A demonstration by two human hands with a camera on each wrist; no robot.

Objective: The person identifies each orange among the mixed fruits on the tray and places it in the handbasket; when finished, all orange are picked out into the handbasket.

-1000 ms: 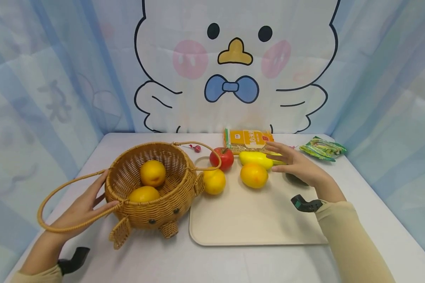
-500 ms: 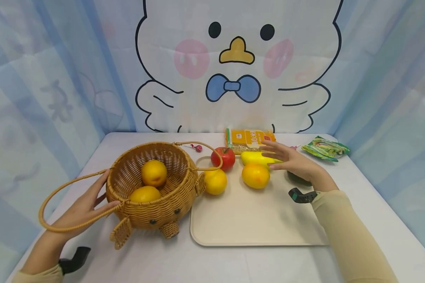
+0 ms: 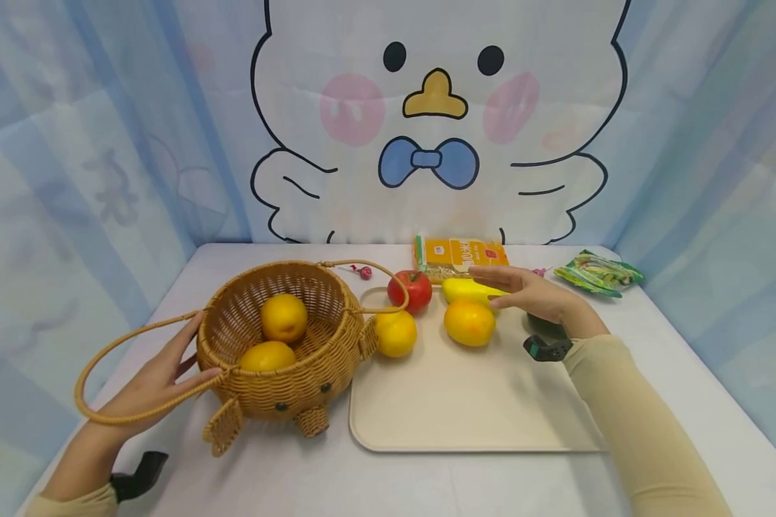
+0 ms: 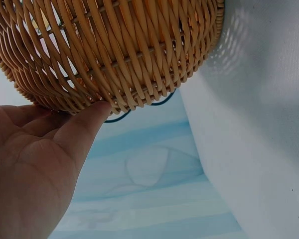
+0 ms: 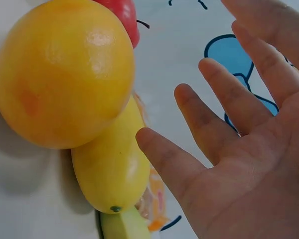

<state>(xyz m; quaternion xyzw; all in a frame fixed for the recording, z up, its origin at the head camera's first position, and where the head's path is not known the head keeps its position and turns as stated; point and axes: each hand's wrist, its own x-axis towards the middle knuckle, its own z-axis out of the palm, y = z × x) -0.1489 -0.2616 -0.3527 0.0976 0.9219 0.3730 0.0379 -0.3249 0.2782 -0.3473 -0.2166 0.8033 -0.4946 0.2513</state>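
My left hand (image 3: 151, 391) touches the outer left side of a wicker basket (image 3: 297, 380), fingers extended and thumb near the front handle joint. In the left wrist view, its thumb lies against the basket weave (image 4: 104, 55). Two yellow-orange fruits (image 3: 284, 317) sit inside the basket. Over the far right of the tray, my right hand (image 3: 537, 296) hovers with fingers spread and holds nothing. Nearest to it are a mango-like orange-yellow fruit (image 3: 469, 323) and a long yellow melon-like fruit (image 3: 465, 289), partly behind the fingers. The right wrist view shows the palm (image 5: 259, 164) apart from both.
A beige tray (image 3: 453, 409) also bears a red apple (image 3: 410, 291), a round yellow fruit (image 3: 396, 334) beside the basket, and a dark green item (image 3: 546, 327). Behind lie an orange grain packet (image 3: 455, 255), a lollipop (image 3: 365, 273) and a green packet (image 3: 598, 273).
My right hand has moved left, closer to the mango-like fruit, and its fingers look closer together in the head view. My left hand and the basket stay in place.
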